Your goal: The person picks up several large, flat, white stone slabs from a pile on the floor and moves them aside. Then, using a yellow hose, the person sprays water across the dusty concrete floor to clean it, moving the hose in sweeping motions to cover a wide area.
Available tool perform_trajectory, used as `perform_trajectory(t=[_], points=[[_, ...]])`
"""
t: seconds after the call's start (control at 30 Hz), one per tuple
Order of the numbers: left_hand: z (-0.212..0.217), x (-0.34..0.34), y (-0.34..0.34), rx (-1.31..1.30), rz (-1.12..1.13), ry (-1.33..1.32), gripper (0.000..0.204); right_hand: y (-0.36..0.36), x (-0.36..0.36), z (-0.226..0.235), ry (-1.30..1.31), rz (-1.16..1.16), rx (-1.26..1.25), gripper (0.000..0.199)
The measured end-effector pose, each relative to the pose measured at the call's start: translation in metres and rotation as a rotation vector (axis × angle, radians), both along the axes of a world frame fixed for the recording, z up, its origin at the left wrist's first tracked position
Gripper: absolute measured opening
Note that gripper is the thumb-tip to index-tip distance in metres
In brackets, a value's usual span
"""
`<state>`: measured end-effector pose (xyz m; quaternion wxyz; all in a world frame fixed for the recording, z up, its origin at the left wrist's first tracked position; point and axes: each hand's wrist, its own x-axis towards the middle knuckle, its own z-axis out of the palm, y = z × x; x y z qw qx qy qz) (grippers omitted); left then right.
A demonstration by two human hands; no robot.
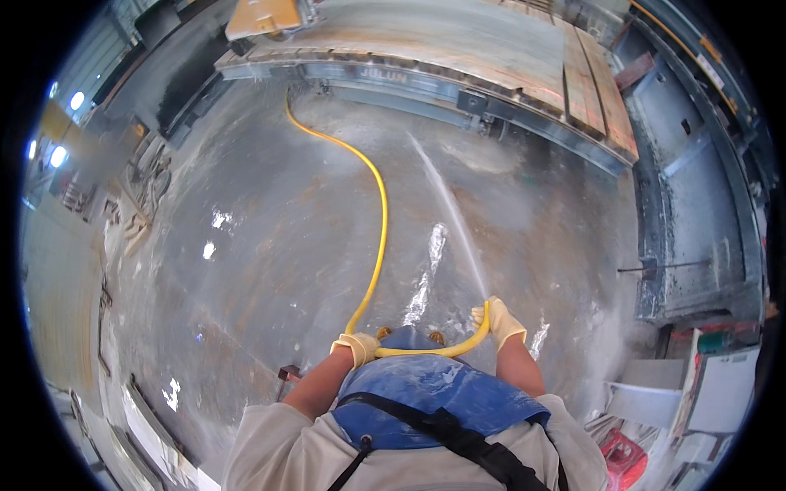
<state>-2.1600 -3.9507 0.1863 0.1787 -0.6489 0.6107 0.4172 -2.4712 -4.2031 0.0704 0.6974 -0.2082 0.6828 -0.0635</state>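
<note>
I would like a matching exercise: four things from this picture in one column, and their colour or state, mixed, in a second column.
Things:
1. hose
2. apron
3. floor
4. right hand

Colour or state:
A. blue
B. wet and grey
C. gloved, at the spraying end of the hose
D. yellow, long and curved

Pairs: 1-D, 2-A, 3-B, 4-C

the person wears pale yellow work gloves on the left hand [358,347] and right hand [499,322], a light grey short-sleeved shirt, a wet blue apron and black shoulder straps.
</note>
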Motion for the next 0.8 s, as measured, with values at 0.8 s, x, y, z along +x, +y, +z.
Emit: perform_trajectory(t=[0.8], points=[[-0.004,0.003,0.007,0.004,0.079,0.011,0.031,0.002,0.010,0.007,-0.022,0.000,-0.078,0.057]])
